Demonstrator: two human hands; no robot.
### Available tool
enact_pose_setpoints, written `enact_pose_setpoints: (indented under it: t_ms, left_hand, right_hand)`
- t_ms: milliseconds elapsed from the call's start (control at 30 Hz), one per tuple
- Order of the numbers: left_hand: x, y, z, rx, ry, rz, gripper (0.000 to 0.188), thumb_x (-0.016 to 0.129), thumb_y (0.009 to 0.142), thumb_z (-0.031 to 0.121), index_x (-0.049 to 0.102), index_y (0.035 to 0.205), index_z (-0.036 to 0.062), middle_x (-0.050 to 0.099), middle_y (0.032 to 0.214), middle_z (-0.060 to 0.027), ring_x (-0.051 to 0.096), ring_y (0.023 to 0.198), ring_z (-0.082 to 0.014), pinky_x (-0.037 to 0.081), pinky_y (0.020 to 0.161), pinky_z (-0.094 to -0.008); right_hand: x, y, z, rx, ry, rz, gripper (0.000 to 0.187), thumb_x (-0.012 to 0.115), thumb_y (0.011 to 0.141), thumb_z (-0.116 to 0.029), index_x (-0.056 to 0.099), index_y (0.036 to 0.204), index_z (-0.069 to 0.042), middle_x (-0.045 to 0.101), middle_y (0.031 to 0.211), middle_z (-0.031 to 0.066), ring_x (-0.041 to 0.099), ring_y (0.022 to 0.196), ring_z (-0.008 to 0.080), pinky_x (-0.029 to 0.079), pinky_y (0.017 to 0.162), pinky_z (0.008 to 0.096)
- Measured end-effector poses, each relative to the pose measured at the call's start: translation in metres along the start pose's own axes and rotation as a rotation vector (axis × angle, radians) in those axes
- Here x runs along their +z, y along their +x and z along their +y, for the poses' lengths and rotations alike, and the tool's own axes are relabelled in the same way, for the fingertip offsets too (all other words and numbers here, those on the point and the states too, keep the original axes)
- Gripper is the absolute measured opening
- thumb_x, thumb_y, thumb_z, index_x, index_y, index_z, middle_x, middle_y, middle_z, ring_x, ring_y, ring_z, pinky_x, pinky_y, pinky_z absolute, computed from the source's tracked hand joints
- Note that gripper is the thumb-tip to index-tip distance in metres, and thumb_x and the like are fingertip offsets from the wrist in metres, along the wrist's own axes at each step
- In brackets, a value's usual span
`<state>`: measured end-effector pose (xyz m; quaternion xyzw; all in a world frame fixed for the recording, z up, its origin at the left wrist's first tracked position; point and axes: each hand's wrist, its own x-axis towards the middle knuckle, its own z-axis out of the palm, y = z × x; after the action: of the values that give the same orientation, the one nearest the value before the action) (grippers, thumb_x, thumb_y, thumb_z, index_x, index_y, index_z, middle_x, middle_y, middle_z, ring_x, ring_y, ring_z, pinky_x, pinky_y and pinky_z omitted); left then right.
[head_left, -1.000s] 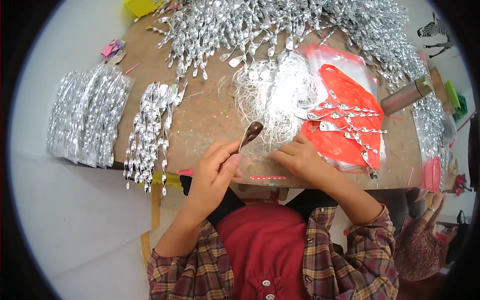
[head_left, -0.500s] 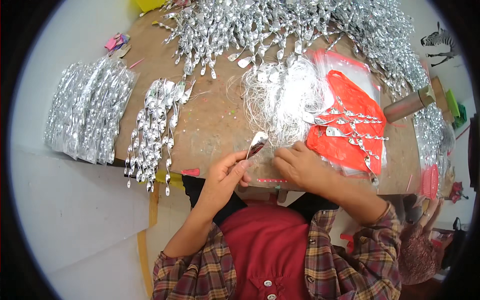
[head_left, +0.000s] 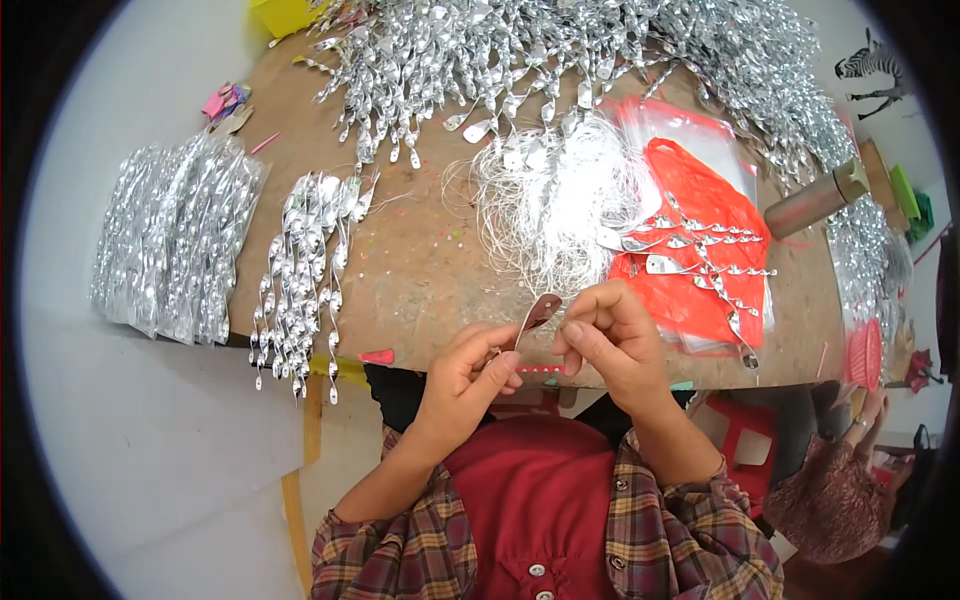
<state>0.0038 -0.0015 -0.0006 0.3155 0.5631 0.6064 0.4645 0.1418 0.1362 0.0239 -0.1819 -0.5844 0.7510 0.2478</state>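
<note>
My left hand (head_left: 462, 388) is closed on a silver twisted strip (head_left: 540, 312), its wide shiny end sticking up above the fingers. Close beside that end my right hand (head_left: 620, 345) pinches thumb and fingertips together; anything between them is too fine to make out. Just beyond both hands lies a tangled heap of white string (head_left: 545, 215). To its right, several silver twisted strips (head_left: 690, 240) are spread across a red plastic bag (head_left: 690, 185). Another bunch of silver twisted strips (head_left: 305, 260) hangs over the table's front edge at left.
Packed clear bags of silver strips (head_left: 170, 240) stand at the table's left. A large pile of strips (head_left: 560, 50) covers the far side. A metal flask (head_left: 815, 202) lies at right, near clear plastic sleeves (head_left: 690, 130). Another person (head_left: 830, 495) is at the lower right.
My right hand has lifted from the string heap and come toward the strip's end, turning its palm side into view. My left hand has shifted slightly right and down with the strip.
</note>
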Motion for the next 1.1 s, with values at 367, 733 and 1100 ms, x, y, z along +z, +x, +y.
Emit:
enact_pose_setpoints:
  t_ms: [367, 733, 1100]
  left_hand:
    - [-0.003, -0.001, 0.001, 0.071, 0.109, 0.01, 0.028, 0.053, 0.092, 0.009, 0.053, 0.117, -0.0041, 0.053, 0.103, -0.0076, 0.059, 0.078, -0.0111, 0.051, 0.067, -0.0222]
    - [-0.003, -0.003, 0.002, 0.085, 0.131, -0.001, 0.028, 0.054, 0.09, 0.005, 0.054, 0.117, -0.0044, 0.051, 0.106, -0.0079, 0.059, 0.079, -0.0109, 0.051, 0.069, -0.0221]
    - [-0.006, -0.006, -0.005, -0.053, -0.219, -0.11, 0.028, 0.058, 0.089, 0.005, 0.054, 0.116, -0.0014, 0.058, 0.104, -0.0078, 0.058, 0.094, -0.0139, 0.046, 0.086, -0.0267]
  right_hand:
    - [0.001, 0.005, 0.008, 0.003, 0.039, 0.067, 0.015, 0.052, 0.089, -0.001, 0.046, 0.103, -0.004, 0.062, 0.076, 0.0096, 0.056, 0.057, 0.0102, 0.046, 0.053, 0.0209]
    - [0.003, 0.003, 0.008, 0.022, 0.027, 0.08, 0.017, 0.052, 0.088, -0.001, 0.047, 0.104, -0.004, 0.063, 0.076, 0.0092, 0.056, 0.056, 0.01, 0.046, 0.053, 0.0205]
    - [-0.002, 0.003, 0.009, 0.181, 0.085, -0.111, 0.012, 0.055, 0.089, -0.004, 0.05, 0.1, -0.001, 0.064, 0.078, 0.0097, 0.06, 0.063, 0.0118, 0.049, 0.058, 0.0223]
